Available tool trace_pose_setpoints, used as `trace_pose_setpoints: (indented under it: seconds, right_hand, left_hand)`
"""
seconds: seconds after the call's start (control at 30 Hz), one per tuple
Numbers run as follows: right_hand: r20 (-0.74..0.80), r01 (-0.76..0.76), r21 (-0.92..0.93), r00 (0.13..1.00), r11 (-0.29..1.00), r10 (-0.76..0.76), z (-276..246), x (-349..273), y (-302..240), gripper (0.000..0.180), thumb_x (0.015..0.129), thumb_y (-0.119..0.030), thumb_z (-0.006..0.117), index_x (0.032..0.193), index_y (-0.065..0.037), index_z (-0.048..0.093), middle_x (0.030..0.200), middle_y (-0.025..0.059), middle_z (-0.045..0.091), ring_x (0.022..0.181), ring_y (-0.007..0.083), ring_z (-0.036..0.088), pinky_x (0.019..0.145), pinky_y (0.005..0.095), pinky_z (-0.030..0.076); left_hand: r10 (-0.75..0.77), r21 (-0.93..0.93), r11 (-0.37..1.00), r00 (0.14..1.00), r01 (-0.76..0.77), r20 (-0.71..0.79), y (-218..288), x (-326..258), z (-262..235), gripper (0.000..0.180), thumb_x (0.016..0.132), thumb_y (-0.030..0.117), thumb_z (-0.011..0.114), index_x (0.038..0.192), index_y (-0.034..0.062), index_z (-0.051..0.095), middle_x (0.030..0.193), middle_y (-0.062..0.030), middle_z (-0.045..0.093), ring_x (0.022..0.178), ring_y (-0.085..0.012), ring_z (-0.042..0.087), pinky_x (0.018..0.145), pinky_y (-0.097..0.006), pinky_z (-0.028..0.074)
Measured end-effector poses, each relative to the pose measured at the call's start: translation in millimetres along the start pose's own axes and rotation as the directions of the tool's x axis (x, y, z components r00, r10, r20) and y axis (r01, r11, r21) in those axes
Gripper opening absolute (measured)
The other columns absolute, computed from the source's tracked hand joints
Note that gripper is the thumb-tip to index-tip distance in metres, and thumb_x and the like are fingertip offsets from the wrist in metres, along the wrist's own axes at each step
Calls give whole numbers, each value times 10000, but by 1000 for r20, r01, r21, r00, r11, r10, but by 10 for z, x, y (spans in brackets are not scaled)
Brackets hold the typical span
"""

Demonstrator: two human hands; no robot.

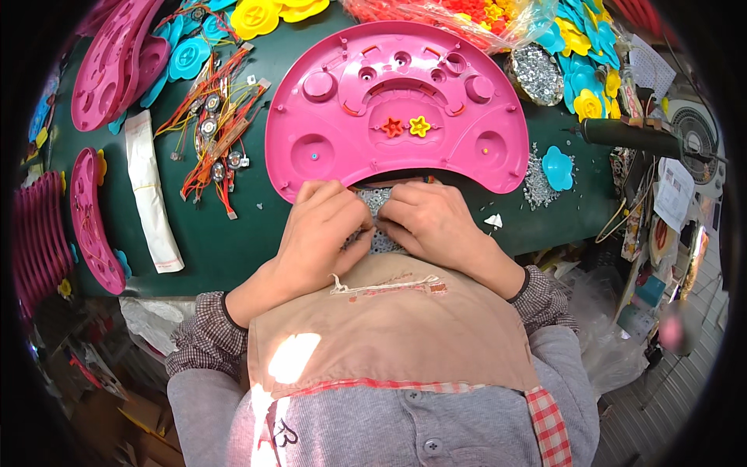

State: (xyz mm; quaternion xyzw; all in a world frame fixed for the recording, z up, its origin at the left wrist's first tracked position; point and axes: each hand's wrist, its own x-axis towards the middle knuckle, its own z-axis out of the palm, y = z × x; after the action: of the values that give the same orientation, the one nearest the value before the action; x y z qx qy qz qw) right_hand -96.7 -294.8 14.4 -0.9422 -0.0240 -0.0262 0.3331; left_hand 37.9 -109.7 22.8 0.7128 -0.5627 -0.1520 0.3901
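My left hand point(325, 227) and my right hand point(433, 219) meet just below the near edge of a pink half-round plastic shell point(350, 159). Both have their fingers curled in over a pile of small silvery screws point(375, 200) between the shell and my apron point(389, 335). Each hand's fingertips look pinched together, but what they hold is hidden or too small to name. The shell lies with its moulded posts and hollows facing up. A red star-shaped piece point(392, 127) and a yellow star-shaped piece point(419, 126) sit side by side at its middle.
Wired parts point(210, 128), a long white packet point(152, 194) and a curved pink panel point(93, 222) lie left on the green table point(241, 249). Right are a screw-filled dish point(537, 74), loose screws point(537, 187), a blue flower piece point(557, 168) and a black cylindrical tool point(630, 138).
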Motion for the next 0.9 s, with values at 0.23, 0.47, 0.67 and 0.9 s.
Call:
trace_pose_setpoints:
  seconds: [0.23,0.47,0.67,0.9]
  right_hand:
    - [-43,-55,305,997,951,72,-8,-195,68,135,871,-139,760,976,-57,742,881,104,712,804,305,715,697,425,570]
    - [-323,69,294,946,953,32,-250,-200,163,155,801,-31,826,944,-35,765,874,86,734,762,268,693,699,385,554]
    - [-430,67,160,903,985,9,-605,-57,462,156,789,-17,830,926,-18,754,841,88,725,740,266,667,679,383,518]
    - [-249,31,-83,967,996,-51,-662,254,822,164,836,-134,821,979,-83,757,1053,46,663,965,237,643,870,387,438]
  left_hand:
    - [-221,-221,951,975,217,7,-190,511,-184,167,807,53,830,973,48,813,851,-114,750,778,-243,708,703,-353,551]
    - [65,116,991,998,-65,3,-607,1035,-13,130,811,39,820,926,18,765,952,-87,664,907,-257,636,768,-372,508]
    - [4,144,989,997,-16,81,-572,1072,-13,145,789,77,834,895,29,750,963,-93,605,940,-285,592,819,-402,469]
    - [-46,187,982,992,24,119,-523,1161,-26,111,795,88,789,854,24,720,932,-102,616,949,-314,591,845,-430,475]
